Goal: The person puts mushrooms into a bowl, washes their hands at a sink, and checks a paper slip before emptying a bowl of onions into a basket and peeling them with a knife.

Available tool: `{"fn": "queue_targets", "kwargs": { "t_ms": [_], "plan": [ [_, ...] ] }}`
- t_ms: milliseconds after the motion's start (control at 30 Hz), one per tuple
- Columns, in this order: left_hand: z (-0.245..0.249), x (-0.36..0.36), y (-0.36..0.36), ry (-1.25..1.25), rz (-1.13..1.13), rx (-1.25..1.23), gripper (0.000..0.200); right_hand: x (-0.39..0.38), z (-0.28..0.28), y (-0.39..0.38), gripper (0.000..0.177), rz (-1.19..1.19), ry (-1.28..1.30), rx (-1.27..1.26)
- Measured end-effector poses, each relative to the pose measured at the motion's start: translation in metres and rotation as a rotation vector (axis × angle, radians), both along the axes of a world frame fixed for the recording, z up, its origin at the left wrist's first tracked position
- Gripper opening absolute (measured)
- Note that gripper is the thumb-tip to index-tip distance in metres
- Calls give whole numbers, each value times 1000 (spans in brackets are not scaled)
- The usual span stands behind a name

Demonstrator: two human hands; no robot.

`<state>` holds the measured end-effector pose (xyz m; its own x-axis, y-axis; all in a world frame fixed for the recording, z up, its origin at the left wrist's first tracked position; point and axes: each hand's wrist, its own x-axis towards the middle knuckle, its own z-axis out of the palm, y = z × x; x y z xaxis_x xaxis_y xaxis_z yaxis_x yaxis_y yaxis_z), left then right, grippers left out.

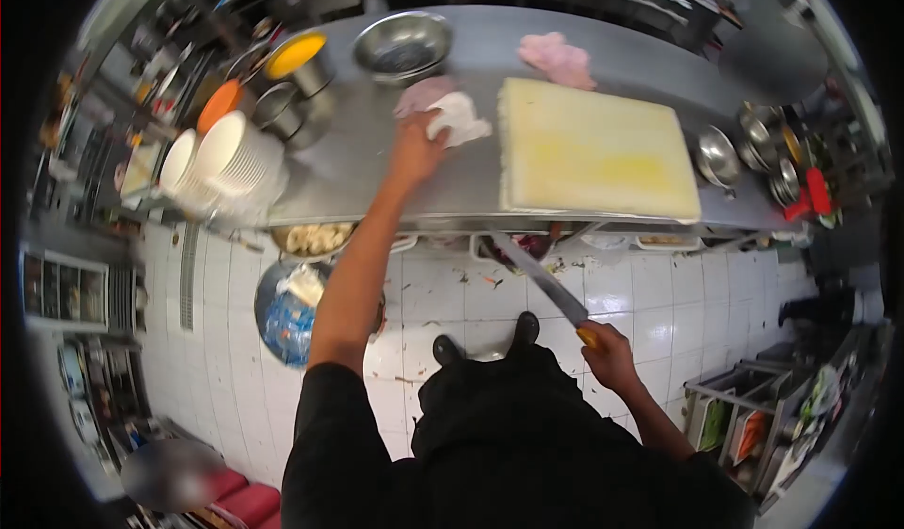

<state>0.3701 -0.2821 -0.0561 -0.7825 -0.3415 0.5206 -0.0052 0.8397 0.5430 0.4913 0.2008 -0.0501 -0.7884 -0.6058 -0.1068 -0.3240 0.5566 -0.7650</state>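
Observation:
My left hand reaches over the steel counter, its fingers closed on a crumpled white cloth. Just behind that cloth lies a pinkish cloth. In my right hand is a large knife, gripped by its yellow handle. The long blade points up and left, in front of the counter's near edge and over the floor. A thick, pale cutting board with yellow stains rests on the counter, to the right of the white cloth.
On the counter stand a steel bowl, stacked white tubs, metal containers and a pink cloth. Steel bowls sit right of the board. Below is a bin with a blue bag. Scraps litter the tiled floor.

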Motion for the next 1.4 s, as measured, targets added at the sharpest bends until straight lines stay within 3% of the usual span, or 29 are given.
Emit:
{"fn": "queue_targets", "kwargs": {
  "t_ms": [33, 100, 133, 167, 300, 400, 500, 567, 633, 767, 933, 1000, 1067, 1133, 1200, 1267, 1300, 1400],
  "plan": [
    [-16, -32, -2, 31, -4, -87, 41, -3, 6, 15, 43, -97, 0, -69],
    [-44, -64, -12, -319, 54, -268, 46, -12, 19, 40, 41, -257, -30, -141],
    [-69, -71, -19, -210, 93, -371, 46, -22, 15, 48, 42, -295, -29, -282],
    [-66, -75, -17, -224, 149, -305, 43, -34, 21, 54, 41, -337, -49, -282],
    [-56, -67, -6, 126, 305, 198, 36, -102, 27, 53, 43, -371, 81, -393],
    [23, -28, 91, 224, 57, 1048, 30, -145, 24, 28, 46, -321, 224, -410],
    [59, -18, 219, 181, -101, 1303, 27, -176, 29, -17, 49, -275, 333, -350],
    [59, -31, 285, 179, -116, 1497, 18, -183, 36, -45, 50, -218, 296, -242],
    [23, -55, 313, 204, -49, 1498, 15, -173, 42, -49, 50, -63, 251, -156],
    [-7, -82, 310, 407, 15, 1351, 24, -159, 44, -7, 53, -16, 251, -113],
    [-5, -131, 255, 250, -7, 1093, 25, -131, 69, 94, 50, -109, 116, -161],
    [23, -156, 243, 221, -51, 1103, 22, -124, 82, 136, 50, -202, -9, -119],
    [43, -179, 234, -52, -126, 1034, 41, -114, 72, 168, 49, -350, -119, -196],
    [42, -190, 250, -284, 90, 190, 49, -109, 72, 185, 48, -504, -190, -186],
    [18, -198, 258, -359, 70, -273, 51, -104, 63, 190, 48, -607, -55, -211],
    [-39, -218, 258, -304, -175, -336, 48, -99, 58, 195, 50, -667, -61, -189],
    [-60, -232, 269, -110, -222, -173, 40, -94, 53, 196, 50, -696, -61, -193],
    [-62, -226, 349, -2, -485, -35, 31, -80, 52, 182, 50, -822, -108, -227]
  ]
}}
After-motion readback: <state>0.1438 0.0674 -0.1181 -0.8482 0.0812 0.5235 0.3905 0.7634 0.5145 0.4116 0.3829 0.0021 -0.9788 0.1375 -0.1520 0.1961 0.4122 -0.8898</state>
